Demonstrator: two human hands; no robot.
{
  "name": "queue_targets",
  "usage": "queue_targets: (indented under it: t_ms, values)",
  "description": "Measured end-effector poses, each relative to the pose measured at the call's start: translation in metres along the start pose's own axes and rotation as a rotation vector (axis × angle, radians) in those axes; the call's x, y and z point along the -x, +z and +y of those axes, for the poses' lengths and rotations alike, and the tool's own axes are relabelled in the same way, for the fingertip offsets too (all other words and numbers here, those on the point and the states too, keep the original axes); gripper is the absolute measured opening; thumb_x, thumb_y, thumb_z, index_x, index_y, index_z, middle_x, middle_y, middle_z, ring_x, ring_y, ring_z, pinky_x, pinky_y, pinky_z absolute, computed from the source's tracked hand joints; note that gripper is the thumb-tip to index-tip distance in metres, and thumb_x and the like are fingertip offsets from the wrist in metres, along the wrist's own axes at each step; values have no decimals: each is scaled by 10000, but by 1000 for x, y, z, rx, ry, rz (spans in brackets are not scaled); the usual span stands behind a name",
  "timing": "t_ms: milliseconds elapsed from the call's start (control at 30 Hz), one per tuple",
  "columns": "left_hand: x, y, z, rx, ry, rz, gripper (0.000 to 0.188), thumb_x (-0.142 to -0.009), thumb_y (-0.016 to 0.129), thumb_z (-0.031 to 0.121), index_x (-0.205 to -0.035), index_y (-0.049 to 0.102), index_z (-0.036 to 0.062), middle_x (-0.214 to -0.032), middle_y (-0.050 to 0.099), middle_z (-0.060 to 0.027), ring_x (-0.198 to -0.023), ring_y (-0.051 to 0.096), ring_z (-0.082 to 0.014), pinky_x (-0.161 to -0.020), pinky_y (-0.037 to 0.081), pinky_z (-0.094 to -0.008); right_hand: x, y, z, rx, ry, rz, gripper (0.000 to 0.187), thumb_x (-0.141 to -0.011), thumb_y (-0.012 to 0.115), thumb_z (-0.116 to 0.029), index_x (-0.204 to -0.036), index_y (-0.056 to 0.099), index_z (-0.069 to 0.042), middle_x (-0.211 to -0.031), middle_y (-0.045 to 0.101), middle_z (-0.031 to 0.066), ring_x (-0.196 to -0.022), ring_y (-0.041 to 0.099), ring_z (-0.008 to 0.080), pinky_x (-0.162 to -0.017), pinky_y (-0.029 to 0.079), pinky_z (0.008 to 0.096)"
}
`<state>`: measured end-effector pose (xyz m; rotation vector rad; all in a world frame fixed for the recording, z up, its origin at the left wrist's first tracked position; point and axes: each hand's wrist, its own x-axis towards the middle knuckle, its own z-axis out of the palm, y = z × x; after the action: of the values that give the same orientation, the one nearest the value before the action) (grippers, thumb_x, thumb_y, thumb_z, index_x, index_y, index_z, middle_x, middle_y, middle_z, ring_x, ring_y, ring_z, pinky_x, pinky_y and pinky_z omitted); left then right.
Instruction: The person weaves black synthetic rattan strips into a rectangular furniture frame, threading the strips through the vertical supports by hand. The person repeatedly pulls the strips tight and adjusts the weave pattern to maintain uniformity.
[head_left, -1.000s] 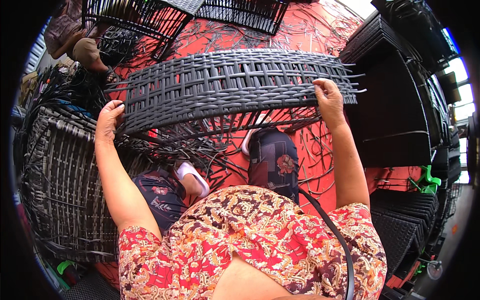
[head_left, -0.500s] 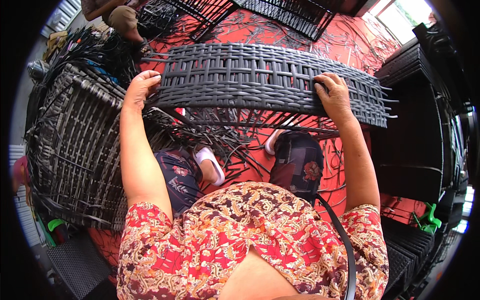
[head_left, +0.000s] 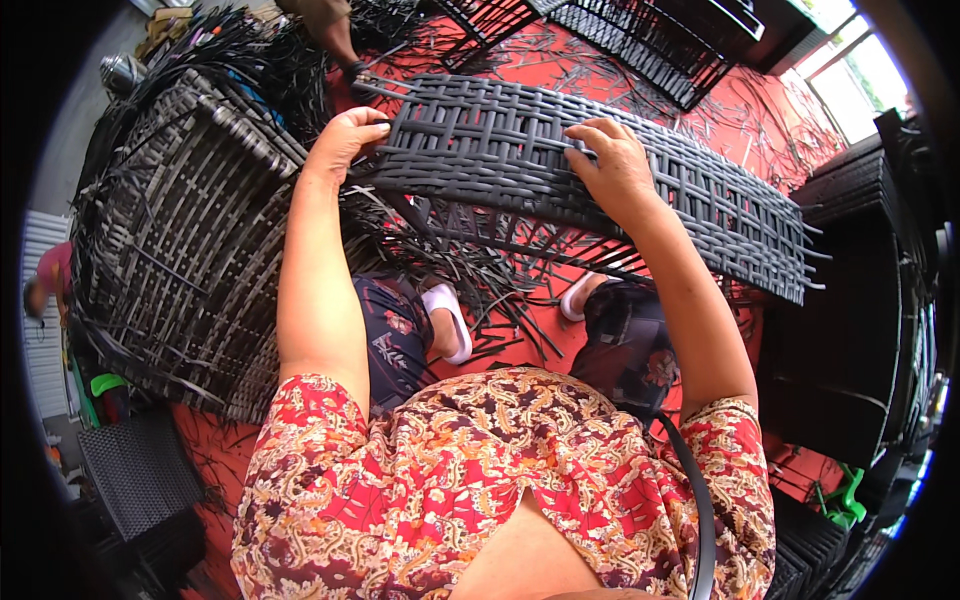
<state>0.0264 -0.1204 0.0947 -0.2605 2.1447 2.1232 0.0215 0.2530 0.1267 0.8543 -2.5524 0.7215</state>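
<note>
A long, curved panel of dark grey woven wicker point(head_left: 480, 150) lies across a black frame point(head_left: 520, 232) in front of me, slanting down to the right. Loose strand ends stick out at both its ends. My left hand point(head_left: 347, 140) is closed at the panel's left end, thumb and fingers pressed together at its edge; the fingertips are partly hidden. Over the middle of the weave rests my right hand point(head_left: 615, 168), its fingers bent and the thumb apart from them, touching the strands.
To the left leans a large woven piece point(head_left: 190, 250) with many loose strips. Cut black strips litter the red floor point(head_left: 545, 345). Black frames point(head_left: 650, 45) stand at the back, dark stacked panels point(head_left: 830, 320) at right. Another person's leg point(head_left: 335, 40) shows at the far left.
The view has turned, so the panel appears shifted right and more slanted. My right hand has moved left along the weave toward its middle. My left hand stays at the left end.
</note>
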Motion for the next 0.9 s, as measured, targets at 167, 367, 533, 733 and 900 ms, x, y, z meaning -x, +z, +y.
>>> queue_targets:
  t_ms: [167,367,533,733,900]
  values:
    - [5,8,5,-10,21,10,114,-792,628,78,-903,605,63,-782,614,9,-669,564,-72,-644,461,-207,-17,7,-14,163,87,-129,217,-754,630,-255,-928,656,-128,-955,580,40,-1006,506,245,-884,371,387]
    - [0,9,2,86,78,-24,118,-772,631,39,-879,604,78,-767,612,19,-663,565,-71,-642,472,-216,-15,13,-21,131,146,-99,146,-732,640,-229,-855,664,-155,-948,579,18,-1009,501,223,-877,364,371]
    - [3,12,5,73,76,-13,122,-771,627,29,-883,604,74,-768,613,16,-666,568,-72,-641,475,-218,-19,17,-24,72,214,-106,118,-691,635,-164,-797,634,-113,-999,570,26,-1032,493,231,-875,357,369]
    - [2,13,7,65,85,-41,122,-783,599,24,-894,614,73,-785,623,13,-682,579,-76,-648,485,-218,-15,18,-28,-64,171,-30,115,-621,636,-105,-716,583,-67,-1071,545,20,-1044,480,241,-877,338,373]
    - [6,12,11,32,66,-47,146,-795,593,28,-927,614,86,-816,632,13,-701,603,-80,-665,509,-224,-12,13,-30,-40,117,-66,119,-638,637,-137,-736,602,-80,-1139,528,29,-1076,465,255,-899,326,395]
